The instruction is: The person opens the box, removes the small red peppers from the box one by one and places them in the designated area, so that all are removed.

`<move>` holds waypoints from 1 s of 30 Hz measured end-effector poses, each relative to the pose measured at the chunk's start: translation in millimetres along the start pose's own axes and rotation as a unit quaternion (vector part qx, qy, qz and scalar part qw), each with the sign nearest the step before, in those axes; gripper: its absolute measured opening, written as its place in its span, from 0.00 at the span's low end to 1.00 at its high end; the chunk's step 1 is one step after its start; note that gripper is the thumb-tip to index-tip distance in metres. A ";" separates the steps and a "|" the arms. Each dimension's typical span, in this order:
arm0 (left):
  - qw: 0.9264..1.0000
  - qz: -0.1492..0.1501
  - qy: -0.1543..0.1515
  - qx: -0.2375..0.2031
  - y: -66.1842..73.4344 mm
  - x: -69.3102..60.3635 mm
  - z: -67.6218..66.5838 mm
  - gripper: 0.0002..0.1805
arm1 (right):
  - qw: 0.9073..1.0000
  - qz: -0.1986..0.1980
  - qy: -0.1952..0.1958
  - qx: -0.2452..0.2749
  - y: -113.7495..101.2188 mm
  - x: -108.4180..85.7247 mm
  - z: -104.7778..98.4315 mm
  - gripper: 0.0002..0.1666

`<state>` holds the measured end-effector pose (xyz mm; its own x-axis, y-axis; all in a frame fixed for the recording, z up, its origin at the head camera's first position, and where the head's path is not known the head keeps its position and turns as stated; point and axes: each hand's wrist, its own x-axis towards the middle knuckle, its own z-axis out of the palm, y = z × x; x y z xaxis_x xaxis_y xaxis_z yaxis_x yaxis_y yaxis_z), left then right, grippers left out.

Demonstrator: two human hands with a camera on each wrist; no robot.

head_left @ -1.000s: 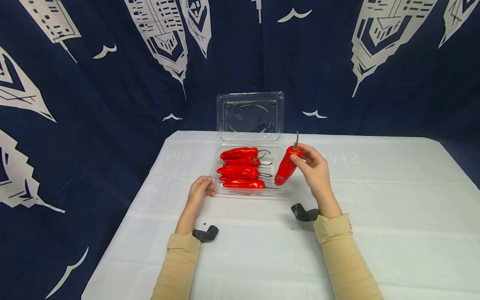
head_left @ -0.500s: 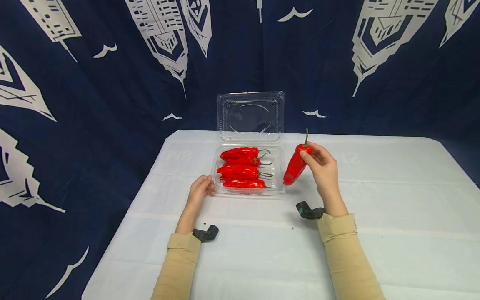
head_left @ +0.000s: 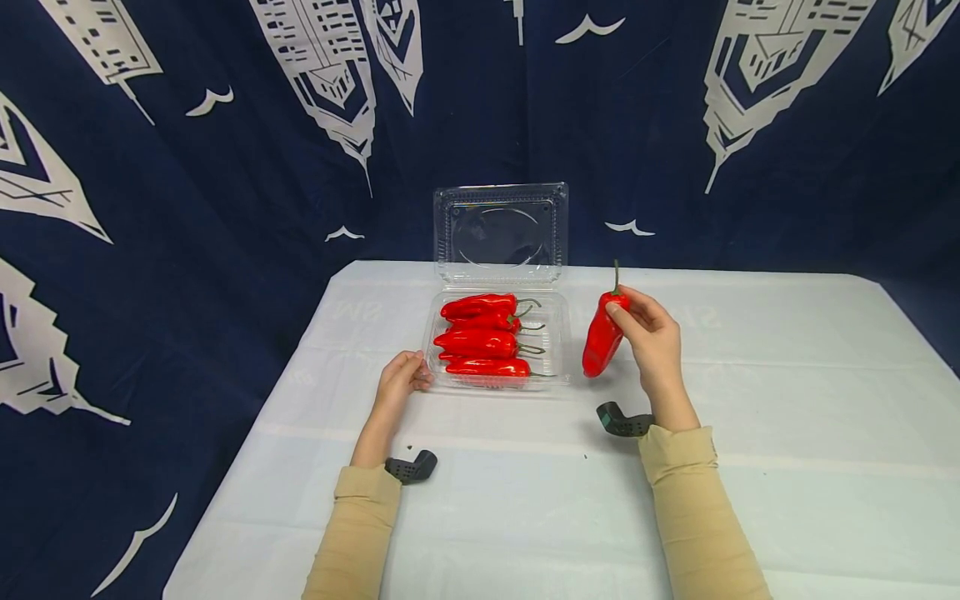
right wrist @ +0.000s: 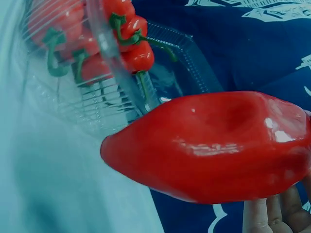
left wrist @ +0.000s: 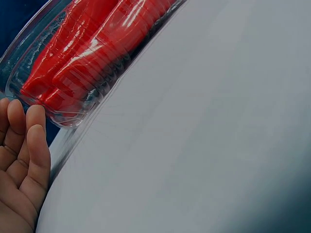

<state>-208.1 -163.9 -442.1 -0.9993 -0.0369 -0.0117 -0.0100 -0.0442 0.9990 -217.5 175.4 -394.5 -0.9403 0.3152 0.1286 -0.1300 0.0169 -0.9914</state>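
A red chili pepper (head_left: pixel 602 337) hangs tip down from my right hand (head_left: pixel 656 346), which pinches it near its green stem, right of a clear plastic clamshell container (head_left: pixel 556 321). The same pepper (right wrist: pixel 209 150) fills much of the right wrist view, apart from the container. Several red peppers (head_left: pixel 476 342) lie side by side in the container, stems to the right. The fingers of my left hand (head_left: pixel 399 387) touch the container's near left corner. In the left wrist view that hand (left wrist: pixel 22 170) has its fingers loosely extended against the plastic wall.
The container's clear lid (head_left: pixel 501 233) stands raised at the back. White cloth covers the table (head_left: pixel 787 400). Behind it hangs a dark blue curtain (head_left: pixel 262 208) with white building prints. A black camera mount sits on each wrist.
My right hand has moved right with the pepper, away from the container's right edge, and the pepper hangs slightly more upright. The left hand and the container have stayed in place.
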 end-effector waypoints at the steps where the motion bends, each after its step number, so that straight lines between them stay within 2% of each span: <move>1: 1.000 0.000 0.000 0.000 -0.4 0.3 -0.1 0.09 | 1.000 0.002 0.001 -0.002 1.2 0.5 0.0 0.25; 7: 1.000 -0.002 0.001 0.001 -1.3 0.6 -0.6 0.09 | 1.000 0.014 0.008 -0.017 12.1 4.3 -0.2 0.26; 11: 1.000 -0.003 0.000 0.000 -1.2 0.4 -0.3 0.09 | 0.998 0.028 0.010 -0.047 17.6 5.1 0.0 0.28; 18: 1.000 -0.006 0.010 -0.006 -23.8 14.1 -6.0 0.10 | 0.997 0.026 0.010 -0.078 34.0 8.6 -3.0 0.30; 26: 1.000 0.000 -0.002 0.012 -2.0 0.7 -1.1 0.10 | 0.997 0.028 -0.001 -0.077 36.1 7.3 -0.7 0.30; 30: 1.000 -0.002 -0.001 0.009 -0.2 -0.7 -0.7 0.10 | 0.996 0.034 0.003 -0.079 39.5 7.9 0.8 0.31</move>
<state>-207.4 -164.5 -442.4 -0.9993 -0.0349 -0.0152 -0.0143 -0.0267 0.9995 -230.4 177.8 -432.6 -0.9430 0.3272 0.0614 -0.0144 0.1443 -0.9894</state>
